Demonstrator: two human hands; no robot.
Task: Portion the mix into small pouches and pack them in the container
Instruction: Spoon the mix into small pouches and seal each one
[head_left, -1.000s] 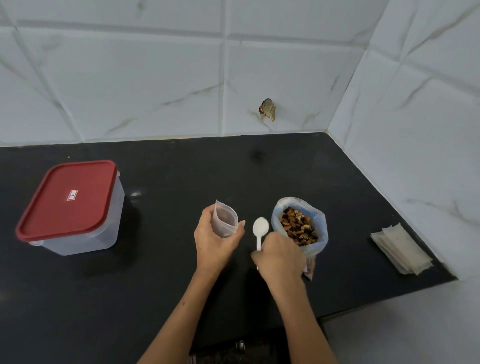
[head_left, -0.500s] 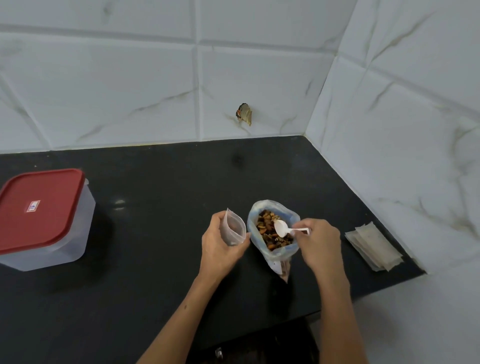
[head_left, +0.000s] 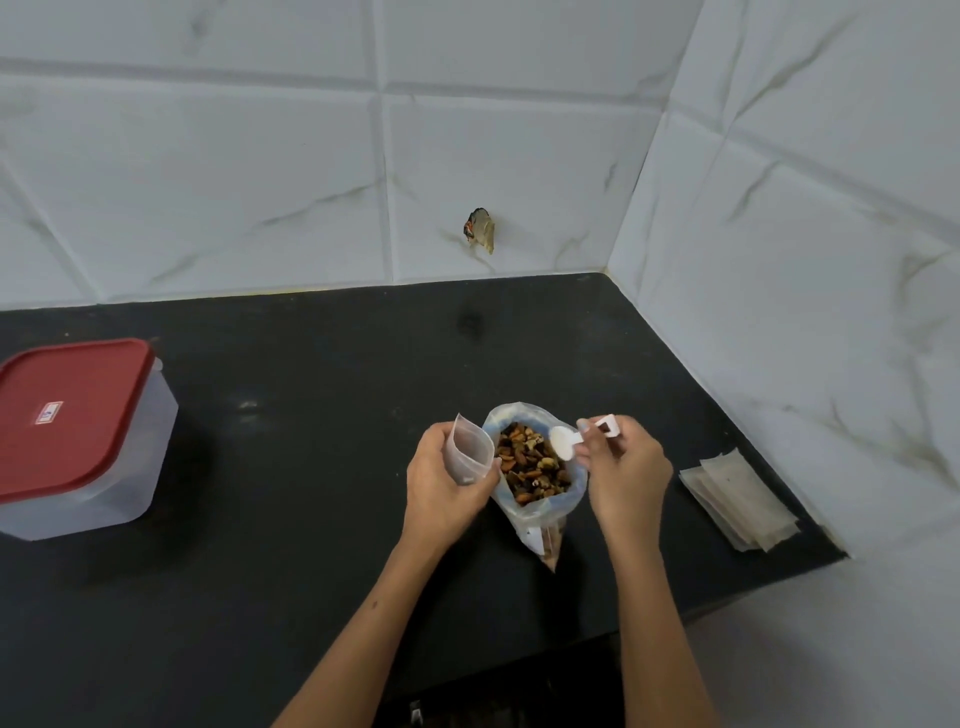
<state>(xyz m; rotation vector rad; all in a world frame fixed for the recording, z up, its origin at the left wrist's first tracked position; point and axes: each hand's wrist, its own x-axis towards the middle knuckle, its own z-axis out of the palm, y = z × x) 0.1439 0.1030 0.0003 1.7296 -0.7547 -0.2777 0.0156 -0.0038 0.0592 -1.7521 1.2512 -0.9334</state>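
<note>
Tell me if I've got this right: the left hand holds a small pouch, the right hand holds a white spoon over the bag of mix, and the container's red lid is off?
Not quite. The head view shows the red lid on the container, not off. The rest stands: the left hand holds the pouch, the right hand holds the spoon over the bag.

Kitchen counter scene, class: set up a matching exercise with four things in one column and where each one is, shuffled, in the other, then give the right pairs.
Things:
1. small pouch
2. white spoon
3. container
4. stack of empty pouches

Places:
A. lying at the counter's right edge, by the wall
B. held in the left hand
C. standing at the far left, red lid on
D. held in the right hand, over the bag of mix

Pairs: 1-B, 2-D, 3-C, 4-A
</note>
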